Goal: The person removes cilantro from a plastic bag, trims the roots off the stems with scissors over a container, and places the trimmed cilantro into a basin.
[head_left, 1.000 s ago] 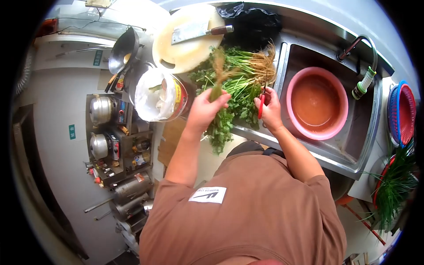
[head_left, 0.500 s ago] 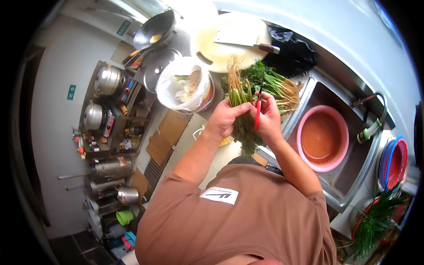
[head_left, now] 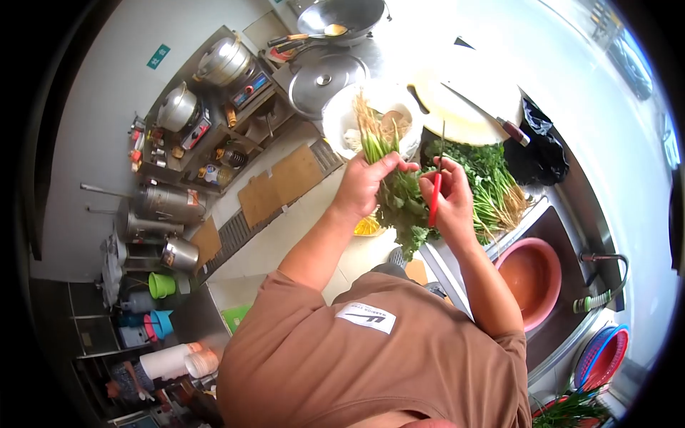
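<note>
My left hand (head_left: 362, 187) is closed around a bunch of leafy green herbs (head_left: 403, 210), its pale roots pointing up and its leaves hanging down. The root ends overlap the white bag-lined bucket (head_left: 335, 118) in view. My right hand (head_left: 452, 198) grips a pair of red-handled scissors (head_left: 434, 200), with the dark blades pointing up just right of the bunch. Beyond the right hand lies a pile of similar rooted greens (head_left: 492, 185) on the counter. Inside the bucket are pale scraps, partly hidden behind the roots.
A round cutting board (head_left: 446, 107) carries a cleaver (head_left: 492, 118) beside a black plastic bag (head_left: 546, 153). At right, a pink basin (head_left: 549, 285) of brownish water sits in the sink (head_left: 571, 314). A wok (head_left: 349, 14) and a pot lid (head_left: 325, 80) are at the back.
The view has turned left. My left hand has shifted the bunch toward the bucket, and my hands are slightly farther apart. The scissors remain in my right hand.
</note>
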Demonstrator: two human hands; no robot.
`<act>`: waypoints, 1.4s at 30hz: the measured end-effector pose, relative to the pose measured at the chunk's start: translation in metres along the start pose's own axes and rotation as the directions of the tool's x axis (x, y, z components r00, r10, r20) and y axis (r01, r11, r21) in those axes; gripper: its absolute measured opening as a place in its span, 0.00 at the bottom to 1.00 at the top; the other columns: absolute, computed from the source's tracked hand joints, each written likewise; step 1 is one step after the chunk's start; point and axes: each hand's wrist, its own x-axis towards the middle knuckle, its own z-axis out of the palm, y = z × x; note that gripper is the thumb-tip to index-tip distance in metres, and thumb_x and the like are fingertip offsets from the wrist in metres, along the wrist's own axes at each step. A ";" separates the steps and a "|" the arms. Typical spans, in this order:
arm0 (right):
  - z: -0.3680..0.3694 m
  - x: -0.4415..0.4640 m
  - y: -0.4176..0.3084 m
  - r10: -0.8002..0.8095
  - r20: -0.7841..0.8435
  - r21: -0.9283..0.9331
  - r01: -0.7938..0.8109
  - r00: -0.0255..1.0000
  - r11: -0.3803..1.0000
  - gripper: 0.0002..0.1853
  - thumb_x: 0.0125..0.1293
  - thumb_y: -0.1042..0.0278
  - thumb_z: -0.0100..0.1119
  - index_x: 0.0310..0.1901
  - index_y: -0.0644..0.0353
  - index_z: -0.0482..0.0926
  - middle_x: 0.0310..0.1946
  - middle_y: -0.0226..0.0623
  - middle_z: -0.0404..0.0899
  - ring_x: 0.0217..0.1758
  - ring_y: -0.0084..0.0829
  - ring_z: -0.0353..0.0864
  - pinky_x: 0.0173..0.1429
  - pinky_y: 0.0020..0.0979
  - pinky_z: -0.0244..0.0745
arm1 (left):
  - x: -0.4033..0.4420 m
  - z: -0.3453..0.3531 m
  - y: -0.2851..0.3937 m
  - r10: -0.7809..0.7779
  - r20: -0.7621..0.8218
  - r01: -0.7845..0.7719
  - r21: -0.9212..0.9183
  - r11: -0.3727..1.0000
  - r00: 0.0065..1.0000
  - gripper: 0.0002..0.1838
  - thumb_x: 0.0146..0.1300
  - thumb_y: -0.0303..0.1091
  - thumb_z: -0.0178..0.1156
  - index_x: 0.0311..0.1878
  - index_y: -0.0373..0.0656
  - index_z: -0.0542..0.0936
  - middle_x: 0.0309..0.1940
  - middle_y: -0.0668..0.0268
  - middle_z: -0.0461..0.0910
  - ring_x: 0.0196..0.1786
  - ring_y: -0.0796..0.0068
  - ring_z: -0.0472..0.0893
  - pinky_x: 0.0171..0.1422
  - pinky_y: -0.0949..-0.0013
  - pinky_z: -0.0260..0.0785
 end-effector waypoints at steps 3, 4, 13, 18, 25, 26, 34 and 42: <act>-0.011 0.011 0.011 -0.129 -0.036 -0.200 0.119 0.991 0.973 0.26 0.65 0.74 0.66 0.63 0.64 0.67 0.40 0.33 0.78 0.42 0.21 0.77 0.47 0.24 0.74 | 0.007 -0.015 0.027 -0.027 -0.016 0.028 0.058 0.998 0.999 0.07 0.71 0.30 0.57 0.41 0.35 0.79 0.35 0.57 0.84 0.41 0.61 0.86 0.50 0.59 0.81; -0.018 0.014 0.019 -0.185 -0.052 -0.327 0.158 0.981 0.932 0.26 0.65 0.74 0.66 0.62 0.63 0.68 0.40 0.33 0.78 0.42 0.21 0.77 0.47 0.24 0.74 | 0.012 -0.022 0.031 -0.051 0.010 0.050 0.072 0.996 0.999 0.07 0.71 0.30 0.57 0.40 0.35 0.80 0.35 0.56 0.84 0.40 0.61 0.86 0.50 0.58 0.81; -0.076 -0.011 0.125 0.202 -0.147 -0.258 -0.235 0.968 0.937 0.27 0.64 0.71 0.66 0.63 0.64 0.68 0.42 0.34 0.80 0.42 0.22 0.78 0.48 0.26 0.76 | 0.021 -0.044 0.031 -0.088 0.030 0.084 0.113 0.990 0.996 0.05 0.68 0.27 0.60 0.43 0.35 0.79 0.31 0.61 0.81 0.39 0.66 0.84 0.48 0.60 0.79; -0.053 0.001 0.061 0.175 0.049 -0.236 -0.159 0.983 0.959 0.24 0.64 0.69 0.66 0.61 0.61 0.72 0.38 0.34 0.78 0.40 0.23 0.77 0.46 0.26 0.75 | 0.031 -0.067 0.055 -0.187 0.071 0.171 0.186 0.967 0.980 0.05 0.66 0.26 0.63 0.41 0.35 0.80 0.29 0.62 0.80 0.28 0.73 0.79 0.41 0.65 0.78; 0.010 0.054 -0.015 0.230 0.399 -0.379 -0.069 0.887 0.923 0.31 0.64 0.58 0.68 0.63 0.69 0.72 0.37 0.34 0.81 0.39 0.22 0.78 0.46 0.26 0.75 | 0.043 -0.068 0.069 -0.200 0.045 0.184 0.233 0.955 0.979 0.06 0.64 0.25 0.66 0.42 0.34 0.80 0.31 0.61 0.82 0.28 0.76 0.79 0.37 0.70 0.74; 0.014 0.059 -0.017 0.240 0.406 -0.414 -0.057 0.882 0.909 0.32 0.64 0.57 0.67 0.63 0.69 0.72 0.37 0.35 0.81 0.39 0.22 0.78 0.45 0.26 0.75 | 0.043 -0.069 0.072 -0.214 0.046 0.195 0.256 0.947 0.976 0.07 0.64 0.26 0.66 0.42 0.34 0.80 0.32 0.61 0.82 0.29 0.76 0.79 0.37 0.70 0.74; 0.037 0.083 -0.019 0.226 0.364 -0.470 -0.032 0.903 0.882 0.26 0.65 0.53 0.65 0.53 0.68 0.80 0.31 0.41 0.83 0.33 0.25 0.79 0.41 0.30 0.75 | 0.049 -0.085 0.079 -0.205 0.034 0.183 0.329 0.926 0.978 0.10 0.64 0.26 0.64 0.47 0.33 0.80 0.36 0.61 0.83 0.31 0.78 0.78 0.42 0.73 0.73; 0.045 0.107 -0.020 0.360 0.419 -0.548 -0.084 0.833 0.833 0.20 0.68 0.52 0.61 0.42 0.66 0.83 0.22 0.34 0.78 0.26 0.21 0.74 0.32 0.28 0.70 | 0.070 -0.100 0.080 -0.250 0.055 0.194 0.477 0.857 0.967 0.10 0.64 0.27 0.64 0.47 0.34 0.80 0.36 0.62 0.84 0.31 0.81 0.77 0.37 0.75 0.72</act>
